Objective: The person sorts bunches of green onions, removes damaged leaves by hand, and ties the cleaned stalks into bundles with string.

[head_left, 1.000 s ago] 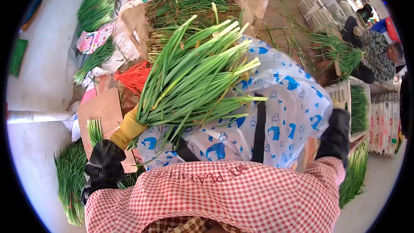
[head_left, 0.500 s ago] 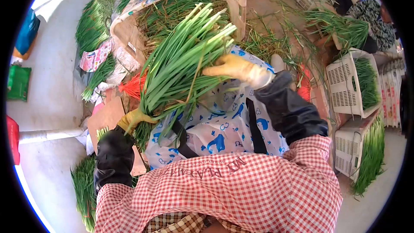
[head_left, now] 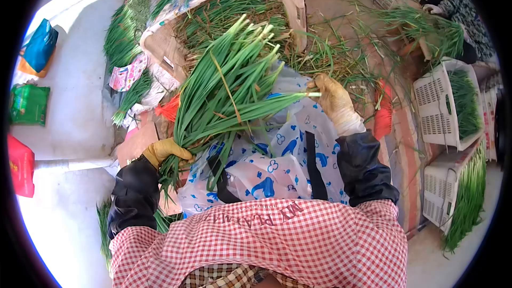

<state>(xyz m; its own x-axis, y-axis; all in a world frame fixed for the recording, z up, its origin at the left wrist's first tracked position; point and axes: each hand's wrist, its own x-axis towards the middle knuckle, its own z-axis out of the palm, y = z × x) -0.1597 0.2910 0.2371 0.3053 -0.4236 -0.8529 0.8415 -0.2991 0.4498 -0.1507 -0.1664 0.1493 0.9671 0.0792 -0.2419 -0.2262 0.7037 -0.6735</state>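
Observation:
A large bundle of long green stalks (head_left: 224,90) lies across the plastic apron (head_left: 277,165), its pale ends toward the crate. My left hand (head_left: 168,152), in a yellow glove, is wrapped round the leafy lower end of the bundle. At the right, my right hand (head_left: 333,101), in a stained yellow glove, has its fingers closed at the pale tip of a few stalks that stick out sideways from the rest. Beyond the bundle stands a white crate (head_left: 162,42) with more green stalks in it.
Loose stalks (head_left: 330,58) litter the floor beyond my right hand. White baskets (head_left: 434,109) of greens stand at the right. Another person's patterned sleeve (head_left: 469,21) shows at the upper right. A red bundle (head_left: 383,109) lies nearby; bags (head_left: 40,45) rest at the far left.
My right hand came in from the far right to the bundle and has since closed at a few stalk ends. These stalks now stand apart from the bundle. My left hand keeps its hold.

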